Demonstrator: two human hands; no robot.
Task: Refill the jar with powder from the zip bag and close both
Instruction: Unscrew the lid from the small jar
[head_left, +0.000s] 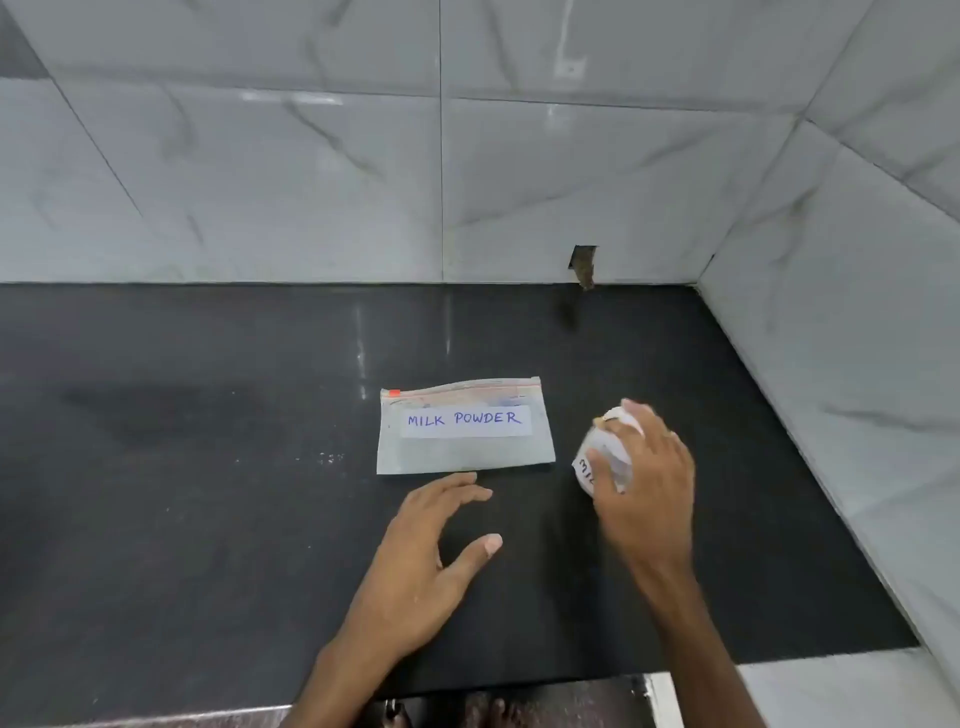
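Item one: zip bag (465, 431), flat on the dark desk (182, 467), white label reading MILK POWDER facing up. The zip strip along its far edge looks pressed shut, with a small red tab at the left corner. Nobody is touching it.

Item two: jar (597, 457), small and pale, just right of the bag and apart from it. It is blurred and mostly covered, with part of a handwritten label showing on its side. Whether the lid is on cannot be told for sure.

Item three: right hand (647, 478), curled over the top and side of the jar, fingers wrapped round it in a grip.

Item four: left hand (431, 551), spread wide open, holding nothing, hovering over the desk just in front of the bag's near edge.

Status, as judged: early stage. No powder seen poured or spilled. Opening both containers, pouring, and closing both appear to remain.
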